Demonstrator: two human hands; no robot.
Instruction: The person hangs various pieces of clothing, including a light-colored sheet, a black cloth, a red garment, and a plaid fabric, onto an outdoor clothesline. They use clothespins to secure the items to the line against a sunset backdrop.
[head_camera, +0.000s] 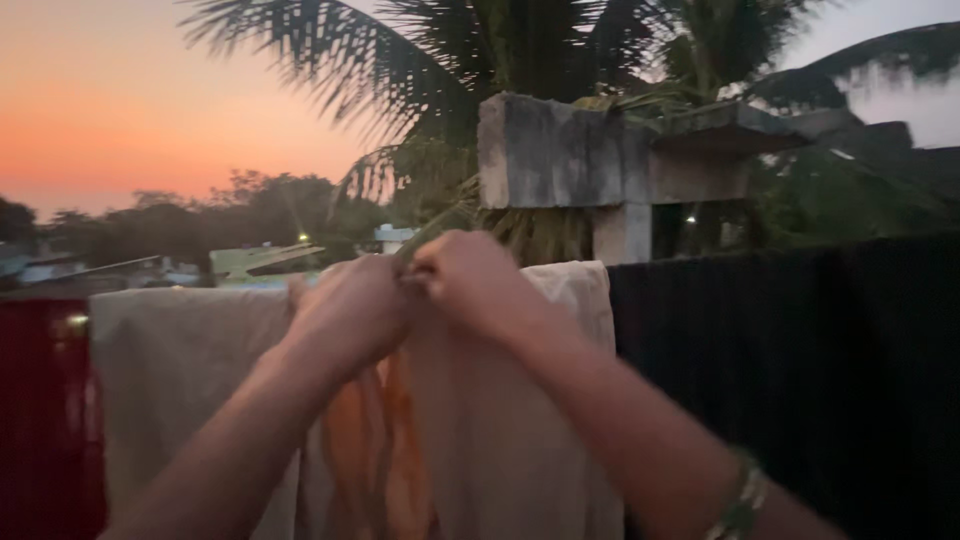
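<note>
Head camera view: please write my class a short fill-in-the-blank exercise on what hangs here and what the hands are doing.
1. Both hands, left hand and right hand, meet at the top edge of the ____ cloth.
2. Right of it hangs a ____ cloth.
3. At the far left hangs a ____ cloth.
4. The bracelet is on the ____ wrist.

Missing words: beige; black; red; right

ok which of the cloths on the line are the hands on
The beige cloth in the middle: both the left hand and right hand grip its top edge. The dark red cloth and black cloth hang untouched.
</note>
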